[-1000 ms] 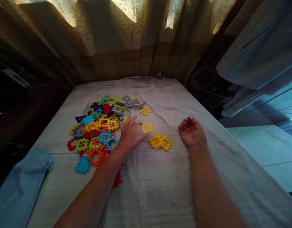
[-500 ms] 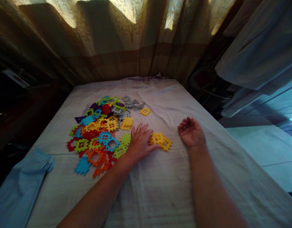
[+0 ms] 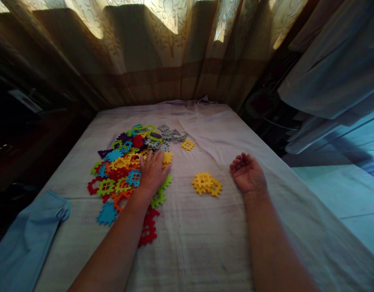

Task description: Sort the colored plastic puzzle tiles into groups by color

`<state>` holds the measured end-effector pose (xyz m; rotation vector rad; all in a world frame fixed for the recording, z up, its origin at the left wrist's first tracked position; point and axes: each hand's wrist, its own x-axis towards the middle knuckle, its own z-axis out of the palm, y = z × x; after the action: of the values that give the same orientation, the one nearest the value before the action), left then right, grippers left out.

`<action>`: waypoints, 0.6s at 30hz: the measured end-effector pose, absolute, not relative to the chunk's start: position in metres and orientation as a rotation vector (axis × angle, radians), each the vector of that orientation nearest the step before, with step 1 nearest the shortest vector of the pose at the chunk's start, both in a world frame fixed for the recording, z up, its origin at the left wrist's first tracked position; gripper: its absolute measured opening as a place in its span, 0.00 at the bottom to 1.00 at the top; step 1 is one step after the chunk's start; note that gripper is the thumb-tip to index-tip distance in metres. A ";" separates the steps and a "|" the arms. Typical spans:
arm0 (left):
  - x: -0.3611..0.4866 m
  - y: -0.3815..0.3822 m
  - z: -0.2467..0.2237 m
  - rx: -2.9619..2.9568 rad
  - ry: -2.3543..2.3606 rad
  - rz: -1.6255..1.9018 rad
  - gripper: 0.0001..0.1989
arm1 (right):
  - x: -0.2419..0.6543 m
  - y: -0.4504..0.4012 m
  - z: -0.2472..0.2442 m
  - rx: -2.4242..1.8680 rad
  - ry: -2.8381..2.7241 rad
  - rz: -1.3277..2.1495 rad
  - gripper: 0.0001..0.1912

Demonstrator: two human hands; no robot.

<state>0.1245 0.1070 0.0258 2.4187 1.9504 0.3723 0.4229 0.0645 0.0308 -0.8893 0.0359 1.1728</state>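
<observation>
My left hand (image 3: 153, 171) lies palm down over the right side of a heap of flat toothed plastic building tiles. Its fingers are stretched out onto yellow tiles (image 3: 167, 158), and nothing shows lifted in it. Green tiles (image 3: 158, 198) lie beside the wrist, and red tiles (image 3: 148, 232) show by the forearm. A small stack of yellow window tiles (image 3: 204, 180) sits between my two hands. To its right, my right hand (image 3: 248, 173) rests palm up on the cloth, fingers loosely curled and apart from the palm, holding nothing.
Grey tiles (image 3: 171, 134) and one lone yellow tile (image 3: 187, 145) lie at the heap's far right. A light blue cloth (image 3: 37, 231) is at the left edge of the sheet-covered surface (image 3: 199, 251). Curtains (image 3: 174, 61) hang behind; pale fabric (image 3: 329, 77) hangs at right.
My left hand has moved left, away from the yellow stack and onto the heap. Red tiles now show by the forearm. My right hand has stayed in place.
</observation>
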 end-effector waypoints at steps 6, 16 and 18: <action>0.129 0.104 0.029 2.442 1.887 0.439 0.24 | 0.424 0.065 0.028 -0.880 0.013 1.173 0.04; 0.137 0.104 0.031 2.443 1.727 0.560 0.25 | 0.425 0.065 0.028 -0.886 0.004 1.173 0.04; 0.146 0.100 0.031 2.431 1.605 0.630 0.24 | 0.427 0.065 0.024 -0.870 -0.033 1.182 0.05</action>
<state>0.1458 0.0999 0.0308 2.4305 1.6049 0.6295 0.4266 0.0649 0.0242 -0.8696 -0.0330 1.1819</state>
